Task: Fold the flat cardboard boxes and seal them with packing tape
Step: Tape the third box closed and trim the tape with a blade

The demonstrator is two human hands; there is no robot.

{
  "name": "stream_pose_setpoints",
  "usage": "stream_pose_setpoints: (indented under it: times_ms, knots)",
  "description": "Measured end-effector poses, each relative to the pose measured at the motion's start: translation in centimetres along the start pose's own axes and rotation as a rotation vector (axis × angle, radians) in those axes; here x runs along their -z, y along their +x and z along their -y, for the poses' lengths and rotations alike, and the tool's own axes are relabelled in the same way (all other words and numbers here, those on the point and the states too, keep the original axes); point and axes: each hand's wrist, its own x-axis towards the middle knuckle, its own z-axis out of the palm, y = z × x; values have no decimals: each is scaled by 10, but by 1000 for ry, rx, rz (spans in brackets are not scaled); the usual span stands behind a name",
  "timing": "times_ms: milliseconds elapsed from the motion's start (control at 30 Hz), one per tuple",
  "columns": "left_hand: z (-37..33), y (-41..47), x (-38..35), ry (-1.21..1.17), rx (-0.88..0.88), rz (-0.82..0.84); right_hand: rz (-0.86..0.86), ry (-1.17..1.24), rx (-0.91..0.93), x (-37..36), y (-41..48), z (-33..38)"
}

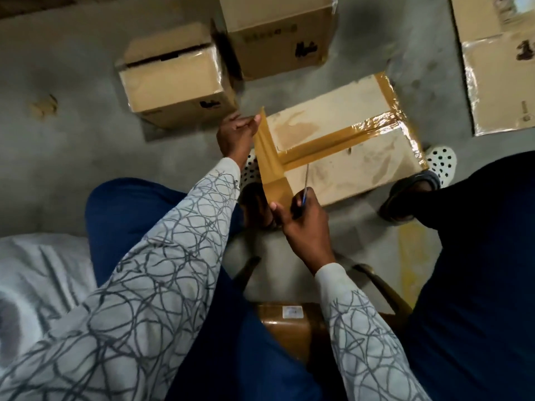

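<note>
A cardboard box (347,134) lies on the floor between my feet, with brown tape across its top seam and along its far edge. A strip of brown packing tape (267,157) stretches over the box's near left edge. My left hand (236,134) pinches the strip's far end. My right hand (304,218) holds the strip's near end with the thumb and also grips a thin blue-handled blade (305,183) that points up over the box. A brown tape roll (292,328) sits on my lap.
Two folded boxes (176,79) (278,33) stand on the grey floor beyond. A flat taped carton (498,82) lies at the right. White spotted shoes (441,160) flank the box. A wooden chair frame (385,287) is below, and white cloth (43,273) at the left.
</note>
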Motion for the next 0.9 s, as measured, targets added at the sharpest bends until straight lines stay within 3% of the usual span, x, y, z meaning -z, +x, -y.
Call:
stream_pose_setpoints:
  times_ms: [167, 300, 367, 467, 567, 700, 900]
  knots:
    - [13, 16, -27, -73, 53, -113, -29, -4, -11, 1, 23, 3]
    - [16, 26, -33, -150, 138, -69, -34, 30, -37, -4, 21, -4]
    - [20, 34, -33, -142, 244, -47, -31, 44, -45, -6, 16, -6]
    - [18, 38, -27, -35, 332, -162, -22, 64, -61, -10, 9, -8]
    - [1, 15, -26, -4, 168, -266, -30, 88, -80, -11, 8, -10]
    - [3, -11, -33, 217, -263, 114, -40, 74, -83, -10, 5, -9]
    - [11, -3, -40, 388, -328, 238, -63, 76, -99, -5, -3, -11]
